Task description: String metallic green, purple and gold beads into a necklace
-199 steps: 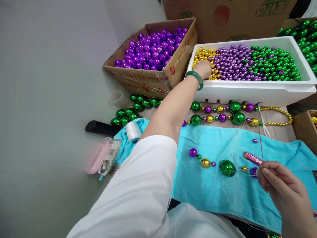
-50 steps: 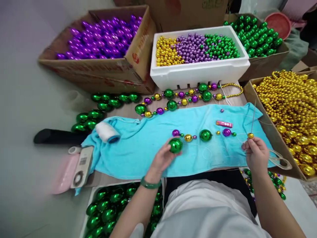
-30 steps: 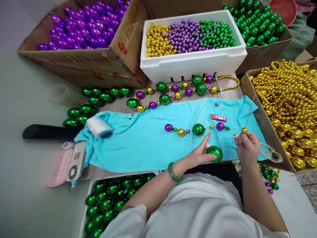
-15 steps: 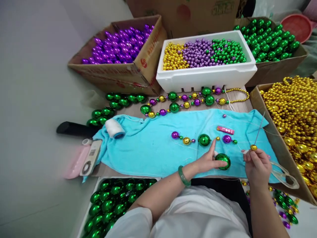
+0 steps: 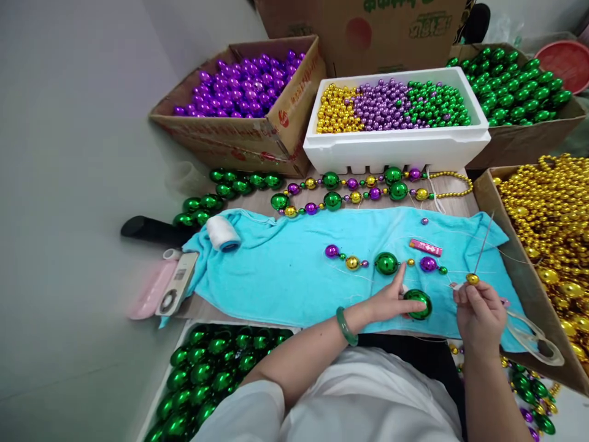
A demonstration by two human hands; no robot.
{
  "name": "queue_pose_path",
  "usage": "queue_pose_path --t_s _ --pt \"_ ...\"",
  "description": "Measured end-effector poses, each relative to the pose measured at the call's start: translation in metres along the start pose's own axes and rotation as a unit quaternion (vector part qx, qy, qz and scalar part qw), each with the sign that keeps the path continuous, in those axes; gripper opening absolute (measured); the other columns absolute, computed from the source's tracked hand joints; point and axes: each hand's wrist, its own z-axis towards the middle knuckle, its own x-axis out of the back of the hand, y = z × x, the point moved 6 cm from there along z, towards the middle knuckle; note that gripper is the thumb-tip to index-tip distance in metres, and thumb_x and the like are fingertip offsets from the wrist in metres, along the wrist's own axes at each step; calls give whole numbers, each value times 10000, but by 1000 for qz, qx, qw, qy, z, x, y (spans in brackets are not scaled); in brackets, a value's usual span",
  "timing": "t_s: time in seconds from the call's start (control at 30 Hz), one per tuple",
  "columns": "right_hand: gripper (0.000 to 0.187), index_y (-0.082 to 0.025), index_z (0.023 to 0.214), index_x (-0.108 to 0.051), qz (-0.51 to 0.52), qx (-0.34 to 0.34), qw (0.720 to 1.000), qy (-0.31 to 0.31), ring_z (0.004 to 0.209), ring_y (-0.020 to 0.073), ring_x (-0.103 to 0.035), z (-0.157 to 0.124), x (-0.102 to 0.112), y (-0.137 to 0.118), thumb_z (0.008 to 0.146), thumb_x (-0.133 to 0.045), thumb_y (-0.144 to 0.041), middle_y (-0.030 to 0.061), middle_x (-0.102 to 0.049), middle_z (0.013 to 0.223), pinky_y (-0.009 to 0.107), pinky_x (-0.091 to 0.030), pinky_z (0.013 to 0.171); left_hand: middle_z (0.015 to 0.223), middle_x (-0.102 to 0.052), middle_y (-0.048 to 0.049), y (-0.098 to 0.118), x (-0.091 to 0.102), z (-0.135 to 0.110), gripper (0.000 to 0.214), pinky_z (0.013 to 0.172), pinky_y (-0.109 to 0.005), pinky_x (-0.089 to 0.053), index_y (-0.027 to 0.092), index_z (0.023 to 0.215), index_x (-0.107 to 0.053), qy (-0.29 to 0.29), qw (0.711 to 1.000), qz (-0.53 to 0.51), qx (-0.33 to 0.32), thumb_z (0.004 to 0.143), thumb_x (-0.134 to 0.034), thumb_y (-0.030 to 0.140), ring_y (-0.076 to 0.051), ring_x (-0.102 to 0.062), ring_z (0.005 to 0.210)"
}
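My left hand has its index finger stretched toward a small gold bead on the blue towel. Its thumb lies across a large green bead, which it grips; the fingers underneath are mostly hidden. In the closed fingers of my right hand is a long thin needle, pointing up, with a gold bead at its lower end. Between and left of the hands runs a row of beads: a purple bead, a large green bead and several smaller ones. Thin clear thread crosses the towel.
A finished-looking bead necklace lies behind the towel. Farther back stand a white foam box of small beads and a carton of purple beads. Gold strands fill a carton at right. A thread spool sits at left.
The view has shifted slightly, so the scene appears a little farther right. Both hands keep nearly the same pose, and the beads stay in the same arrangement.
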Motion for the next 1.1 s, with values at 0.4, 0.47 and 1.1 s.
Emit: queue_pose_path --t_s 0.4,0.47,1.1 --pt "181 -175 785 -624 -29 12 999 -5 523 91 -449 -4 -9 -12 686 -772 -209 -50 -515 561 268 -388 556 931 -511 -41 2 -8 -16 1196 764 -369 -480 239 1568 29 8 994 37 -102 713 -761 516 -148 -486 713" --pt "172 -177 790 -624 -36 19 999 -12 521 93 -449 -5 -11 -14 694 -764 -206 -54 -508 549 280 -407 574 1052 -527 -77 1 -10 -28 1190 820 -371 -468 256 1569 4 16 991 46 -127 704 -774 503 -157 -510 777" --pt "192 -174 796 -642 -22 6 999 -28 537 100 -450 -9 -28 -7 662 -778 -196 -41 -522 561 278 -391 569 1030 -457 -28 -16 20 -56 1255 810 -317 -422 298 1549 95 93 976 -134 -146 688 -808 427 -126 -499 835"
